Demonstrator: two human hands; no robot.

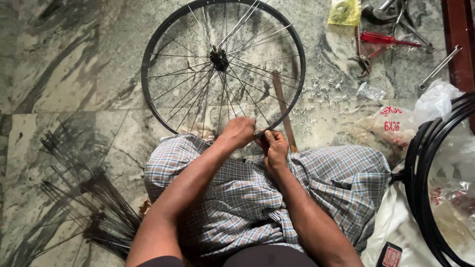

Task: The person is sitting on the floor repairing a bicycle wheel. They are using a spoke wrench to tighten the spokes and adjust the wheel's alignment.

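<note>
While loose spokes [94, 217] lie fanned on the marble floor [59, 74] toward its left edge, the bicycle wheel [222, 64] rests flat at the middle, its near rim against the person's checked cloth lap [247, 193]. The left hand [238, 132] is closed over the near rim where a spoke meets it; the right hand [273, 147] pinches a small part just beside it, fingers [267, 138] clenched on something too small to make out. Good work here likely means steadying the rim with the left hand and turning only in small, even amounts. Spoke nipples [321, 91] lie scattered further right, with pliers [376, 42] and stacked rims [435, 178] near the right edge.
</note>
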